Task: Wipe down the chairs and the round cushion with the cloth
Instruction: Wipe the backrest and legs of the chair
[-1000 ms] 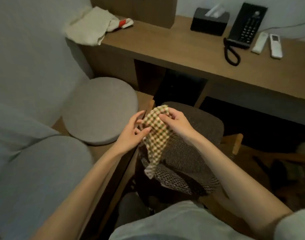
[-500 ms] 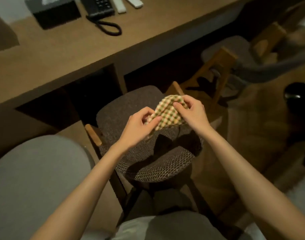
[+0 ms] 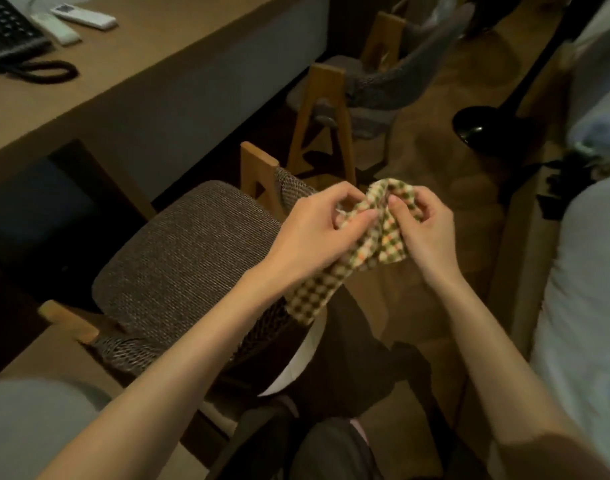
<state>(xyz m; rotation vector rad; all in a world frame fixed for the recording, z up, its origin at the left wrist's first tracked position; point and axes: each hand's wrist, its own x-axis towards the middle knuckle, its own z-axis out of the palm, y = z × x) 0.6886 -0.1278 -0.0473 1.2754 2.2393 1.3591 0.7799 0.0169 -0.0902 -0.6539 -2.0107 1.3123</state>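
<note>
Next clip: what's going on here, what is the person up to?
A person holds a checked cloth in both hands, the left hand and the right hand pinching its bunched top while the loose end hangs down. The hands are above the right edge of the near chair; the cloth is not pressed to its seat. A second chair stands further off beside the desk.

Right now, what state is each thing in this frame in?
cloth, bunched, held up by both hands, one end hanging.
left hand, pinching the cloth.
right hand, pinching the cloth.
near chair, upright beside the desk.
far chair, upright, not being touched.
remote, lying flat on the desk.
</note>
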